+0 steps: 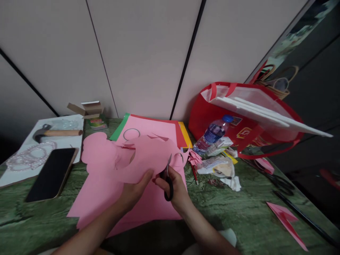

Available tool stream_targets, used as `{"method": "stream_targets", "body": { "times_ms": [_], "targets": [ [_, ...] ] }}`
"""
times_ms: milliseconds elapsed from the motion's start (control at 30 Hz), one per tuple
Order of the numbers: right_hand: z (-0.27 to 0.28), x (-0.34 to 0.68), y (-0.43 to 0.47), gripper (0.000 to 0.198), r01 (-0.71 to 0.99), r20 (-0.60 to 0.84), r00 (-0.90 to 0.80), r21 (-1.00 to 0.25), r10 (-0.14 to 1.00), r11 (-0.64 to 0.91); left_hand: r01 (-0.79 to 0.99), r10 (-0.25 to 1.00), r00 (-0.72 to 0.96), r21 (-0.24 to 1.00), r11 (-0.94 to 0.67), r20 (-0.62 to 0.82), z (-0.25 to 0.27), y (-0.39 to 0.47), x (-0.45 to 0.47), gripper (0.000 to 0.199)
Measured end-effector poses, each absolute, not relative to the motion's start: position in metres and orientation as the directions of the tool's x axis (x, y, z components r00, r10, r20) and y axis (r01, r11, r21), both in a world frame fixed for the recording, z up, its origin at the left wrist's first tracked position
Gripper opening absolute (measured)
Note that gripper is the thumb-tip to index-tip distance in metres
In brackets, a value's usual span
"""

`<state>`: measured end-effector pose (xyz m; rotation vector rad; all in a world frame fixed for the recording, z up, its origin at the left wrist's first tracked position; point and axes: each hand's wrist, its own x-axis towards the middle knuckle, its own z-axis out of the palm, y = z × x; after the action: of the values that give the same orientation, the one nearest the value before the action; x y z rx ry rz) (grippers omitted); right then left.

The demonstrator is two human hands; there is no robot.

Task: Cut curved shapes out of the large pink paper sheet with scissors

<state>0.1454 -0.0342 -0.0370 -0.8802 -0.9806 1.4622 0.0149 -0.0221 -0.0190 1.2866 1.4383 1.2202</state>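
My left hand (135, 191) grips the lower edge of a pink paper sheet (151, 159), thumb on top and the other fingers hidden beneath. The sheet is raised, with a curved, cut outline and a hole on its left side. In my right hand (174, 186) is a pair of scissors (169, 184) with black handles, the blades pointing up at the sheet's right edge. A curled strip (178, 160) of pink paper hangs beside the blades. Below both hands lie more pink sheets (159, 209), and another scalloped pink piece (98, 152) rests to the left.
At left are a phone (53, 173), a hammer (61, 132), clear beads (32, 157) and a small open box (95, 118). Coloured sheets (119, 129) lie behind. Rightward stand a bottle (211, 134) and a red bag (202, 109); farther right lie other scissors (281, 182) and folded pink paper (285, 219).
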Motion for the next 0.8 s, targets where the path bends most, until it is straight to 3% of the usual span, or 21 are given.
{"method": "stream_targets", "body": {
  "times_ms": [533, 800],
  "targets": [
    [-0.0316, 0.1463, -0.0333, 0.024, -0.281, -0.016, -0.068, -0.959, 0.998, -0.034, 0.204, 0.991, -0.116, 0.978, -0.047, 0.072, -0.0127, -0.0186, 0.0155, 0.044],
    [-0.0318, 0.1457, -0.0314, 0.022, -0.273, -0.016, -0.046, -0.961, 0.999, -0.029, 0.167, 0.995, -0.095, 0.985, 0.050, -0.035, -0.0113, -0.0204, 0.0129, 0.043]
  ]
}}
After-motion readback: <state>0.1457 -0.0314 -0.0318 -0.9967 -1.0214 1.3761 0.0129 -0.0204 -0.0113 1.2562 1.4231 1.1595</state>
